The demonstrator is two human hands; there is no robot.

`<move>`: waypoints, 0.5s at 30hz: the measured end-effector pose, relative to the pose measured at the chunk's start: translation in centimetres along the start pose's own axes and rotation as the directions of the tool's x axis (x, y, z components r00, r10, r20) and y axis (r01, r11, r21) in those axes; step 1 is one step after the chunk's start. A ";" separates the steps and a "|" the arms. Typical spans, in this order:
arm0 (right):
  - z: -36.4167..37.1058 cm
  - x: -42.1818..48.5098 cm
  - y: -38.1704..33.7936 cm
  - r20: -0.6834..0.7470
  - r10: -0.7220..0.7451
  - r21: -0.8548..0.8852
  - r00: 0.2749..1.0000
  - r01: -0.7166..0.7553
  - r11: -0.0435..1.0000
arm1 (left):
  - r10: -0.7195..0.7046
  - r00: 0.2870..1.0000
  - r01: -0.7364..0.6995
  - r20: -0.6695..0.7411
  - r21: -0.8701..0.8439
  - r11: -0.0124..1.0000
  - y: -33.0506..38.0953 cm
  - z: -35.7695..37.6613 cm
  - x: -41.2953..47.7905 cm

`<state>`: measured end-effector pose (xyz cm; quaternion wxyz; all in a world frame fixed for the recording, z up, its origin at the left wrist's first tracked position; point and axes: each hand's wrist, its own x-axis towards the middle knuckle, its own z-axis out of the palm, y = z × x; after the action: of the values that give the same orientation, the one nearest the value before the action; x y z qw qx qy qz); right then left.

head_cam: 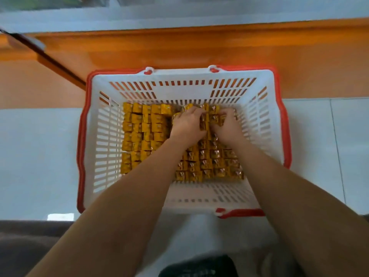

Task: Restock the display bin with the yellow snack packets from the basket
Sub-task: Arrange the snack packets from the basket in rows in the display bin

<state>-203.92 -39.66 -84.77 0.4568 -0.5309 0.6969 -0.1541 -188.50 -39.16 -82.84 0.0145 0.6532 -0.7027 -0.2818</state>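
Nearest the camera we note a dark, blurred shape (199, 266) at the bottom edge — probably a shoe, too soft to tell. Both bare forearms reach forward and down into the white basket (179, 90) with its red rim, which sits on the pale tiled floor (40, 156), against an orange base panel (179, 48).

The yellow snack packets (143, 132) fill the basket floor in tight upright rows. At the far right corner the rows are disturbed, and that is where the hands work.

Left hand (188, 121): fingers curled down over a cluster of packets. Right hand (226, 124): likewise curled, pressing in from the opposite side. We judge the two hands squeeze one batch between them so that many small packets lift as a block rather than one by one — the grip looks closed but not yet raised.

The display bin is not identifiable; a pale blurred ledge (179, 17) runs above the panel
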 end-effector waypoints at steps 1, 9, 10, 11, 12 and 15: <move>0.2 0.1 0.4 -0.010 -0.009 0.005 1.000 0.009 1.000 | -0.003 1.000 0.003 0.009 0.013 1.000 -0.2 0.4 0.2; 0.8 0.1 1.1 -0.068 -0.012 0.087 0.998 0.018 0.996 | 0.032 0.999 -0.033 0.012 0.077 0.996 -1.0 0.1 1.4; 0.7 0.1 0.9 -0.081 -0.023 0.079 0.996 0.029 0.996 | 0.047 0.999 -0.047 -0.004 0.082 0.996 -1.0 0.0 1.4; 0.6 0.0 0.7 -0.094 -0.032 0.068 0.995 0.038 0.997 | 0.071 0.997 -0.068 -0.027 0.086 0.994 -1.0 -0.1 1.3; 0.3 -0.1 0.3 -0.113 -0.038 0.066 0.993 0.046 0.997 | 0.094 0.994 -0.089 -0.057 0.087 0.992 -0.9 -0.2 1.2; -1.0 -0.8 -1.3 -0.204 -0.029 0.081 0.979 0.047 0.996 | 0.109 0.986 -0.106 -0.127 0.026 0.994 -0.6 -1.5 0.7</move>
<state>-203.89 -39.72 -82.95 0.4027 -0.5056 0.7224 -0.2457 -187.49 -40.32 -82.05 0.0684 0.6311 -0.7373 -0.2311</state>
